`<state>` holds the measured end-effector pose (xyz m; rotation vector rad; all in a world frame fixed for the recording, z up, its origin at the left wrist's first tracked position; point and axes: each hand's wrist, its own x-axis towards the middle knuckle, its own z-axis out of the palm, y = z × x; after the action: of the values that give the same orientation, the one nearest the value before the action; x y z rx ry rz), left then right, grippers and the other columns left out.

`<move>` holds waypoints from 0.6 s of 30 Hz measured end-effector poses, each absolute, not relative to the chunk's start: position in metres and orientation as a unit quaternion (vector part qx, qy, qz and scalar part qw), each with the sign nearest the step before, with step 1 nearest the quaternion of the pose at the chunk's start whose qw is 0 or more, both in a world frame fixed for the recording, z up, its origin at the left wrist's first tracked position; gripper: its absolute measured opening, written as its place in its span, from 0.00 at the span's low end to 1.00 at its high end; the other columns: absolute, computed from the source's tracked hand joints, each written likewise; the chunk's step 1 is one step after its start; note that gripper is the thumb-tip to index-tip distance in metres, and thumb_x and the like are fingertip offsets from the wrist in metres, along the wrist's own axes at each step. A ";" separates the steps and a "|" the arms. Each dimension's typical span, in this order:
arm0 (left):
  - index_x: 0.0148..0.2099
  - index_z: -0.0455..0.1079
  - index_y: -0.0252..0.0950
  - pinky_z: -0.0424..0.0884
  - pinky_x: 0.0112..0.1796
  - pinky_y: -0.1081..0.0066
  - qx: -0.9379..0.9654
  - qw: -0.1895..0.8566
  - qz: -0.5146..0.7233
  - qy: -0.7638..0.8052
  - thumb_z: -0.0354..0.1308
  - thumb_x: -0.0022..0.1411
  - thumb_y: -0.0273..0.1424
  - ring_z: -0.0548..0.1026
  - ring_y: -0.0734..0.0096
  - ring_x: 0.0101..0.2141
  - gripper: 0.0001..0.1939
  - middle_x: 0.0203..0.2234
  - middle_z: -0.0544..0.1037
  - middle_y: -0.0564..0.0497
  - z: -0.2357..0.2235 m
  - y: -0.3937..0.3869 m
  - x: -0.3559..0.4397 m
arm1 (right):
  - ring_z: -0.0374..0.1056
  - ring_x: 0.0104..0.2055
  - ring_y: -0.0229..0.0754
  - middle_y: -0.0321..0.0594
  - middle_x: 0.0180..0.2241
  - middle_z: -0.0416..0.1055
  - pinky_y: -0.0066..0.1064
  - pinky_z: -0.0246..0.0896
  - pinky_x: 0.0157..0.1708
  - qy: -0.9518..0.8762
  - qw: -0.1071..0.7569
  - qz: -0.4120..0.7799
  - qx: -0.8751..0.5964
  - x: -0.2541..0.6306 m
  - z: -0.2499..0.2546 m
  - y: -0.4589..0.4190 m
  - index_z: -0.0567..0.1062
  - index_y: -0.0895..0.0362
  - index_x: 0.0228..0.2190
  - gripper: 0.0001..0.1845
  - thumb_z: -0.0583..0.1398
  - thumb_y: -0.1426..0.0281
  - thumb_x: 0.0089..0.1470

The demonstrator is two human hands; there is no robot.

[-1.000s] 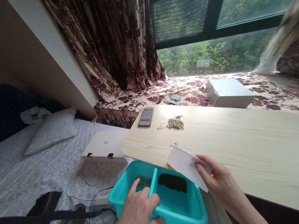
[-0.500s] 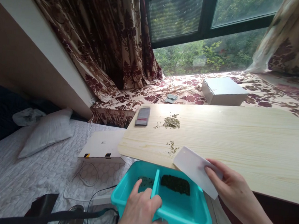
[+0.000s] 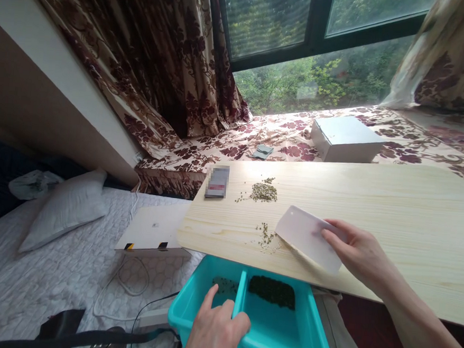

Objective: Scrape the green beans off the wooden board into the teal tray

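Your right hand (image 3: 356,251), pinching the scraper (image 3: 307,236), has brought it from the tub (image 3: 320,331) up beside the nearer seeds (image 3: 265,233), within reach, while your half-curled left hand (image 3: 215,326) holds I can't tell what.

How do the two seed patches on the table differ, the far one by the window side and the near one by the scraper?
The far patch is larger, with a dense core; the near patch is smaller and loosely scattered. The far patch lies apart from the scraper, while the near patch lies right by its edge. Both are small greenish-brown seeds on the table.
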<state>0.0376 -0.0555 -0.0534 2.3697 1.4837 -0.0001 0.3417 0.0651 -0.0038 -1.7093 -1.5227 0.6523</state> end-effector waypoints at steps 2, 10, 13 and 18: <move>0.33 0.73 0.41 0.61 0.60 0.40 0.834 0.176 0.002 0.523 0.76 0.51 0.45 0.76 0.62 0.31 0.19 0.26 0.73 0.56 -0.054 -0.055 0.037 | 0.75 0.29 0.50 0.41 0.29 0.82 0.37 0.69 0.28 -0.600 0.362 0.272 -0.659 0.341 -0.007 0.069 0.82 0.53 0.32 0.19 0.58 0.56 0.46; 0.32 0.74 0.41 0.61 0.60 0.38 0.823 0.158 0.001 0.546 0.78 0.45 0.48 0.77 0.60 0.31 0.22 0.26 0.74 0.55 -0.058 -0.056 0.042 | 0.76 0.31 0.50 0.43 0.31 0.83 0.36 0.70 0.27 -0.595 0.368 0.351 -0.623 0.335 -0.020 0.068 0.83 0.55 0.34 0.20 0.61 0.55 0.46; 0.32 0.74 0.41 0.60 0.60 0.38 0.819 0.156 0.000 0.552 0.79 0.45 0.47 0.77 0.59 0.32 0.22 0.27 0.74 0.54 -0.055 -0.056 0.045 | 0.77 0.32 0.51 0.44 0.33 0.83 0.36 0.71 0.28 -0.585 0.366 0.377 -0.618 0.334 -0.022 0.065 0.83 0.56 0.35 0.21 0.62 0.54 0.46; 0.35 0.76 0.41 0.60 0.61 0.38 0.822 0.170 -0.021 0.543 0.78 0.48 0.46 0.79 0.58 0.35 0.20 0.28 0.76 0.53 -0.038 -0.053 0.047 | 0.75 0.28 0.50 0.45 0.31 0.82 0.35 0.70 0.25 -0.571 0.351 0.412 -0.617 0.334 -0.016 0.058 0.83 0.57 0.36 0.24 0.62 0.51 0.45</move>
<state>0.0472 -0.0529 -0.0379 2.3365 1.5421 -0.0600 0.3342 0.0582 -0.0164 -1.5984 -1.4790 1.0656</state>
